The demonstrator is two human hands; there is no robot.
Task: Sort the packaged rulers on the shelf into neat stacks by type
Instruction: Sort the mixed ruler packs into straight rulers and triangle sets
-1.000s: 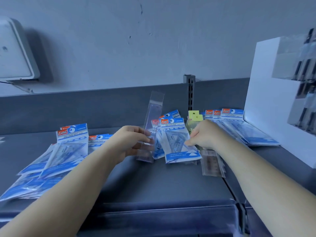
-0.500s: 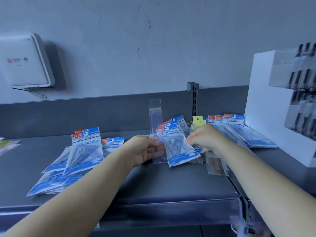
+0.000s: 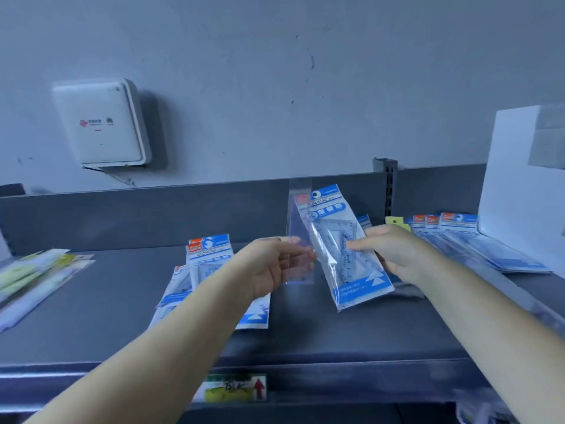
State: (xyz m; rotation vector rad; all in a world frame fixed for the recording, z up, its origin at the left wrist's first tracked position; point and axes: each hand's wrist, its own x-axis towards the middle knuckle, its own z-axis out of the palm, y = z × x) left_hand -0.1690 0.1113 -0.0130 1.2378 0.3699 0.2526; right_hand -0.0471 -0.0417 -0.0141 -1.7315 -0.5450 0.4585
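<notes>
Rulers in glossy blue-and-clear packs lie fanned on our flat grey metal shelf point(image 3: 305, 338). Our right hand point(image 3: 400, 255) grips one crinkly geometric set pack point(image 3: 342, 249) above it; our left hand point(image 3: 272, 267) pinches a slim, clear straight-ruler sleeve point(image 3: 300, 237) upright.

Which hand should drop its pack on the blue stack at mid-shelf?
Probably the right hand: it grips the blue ruler pack, the same type as that stack. The left hand holds a clear sleeve.
</notes>
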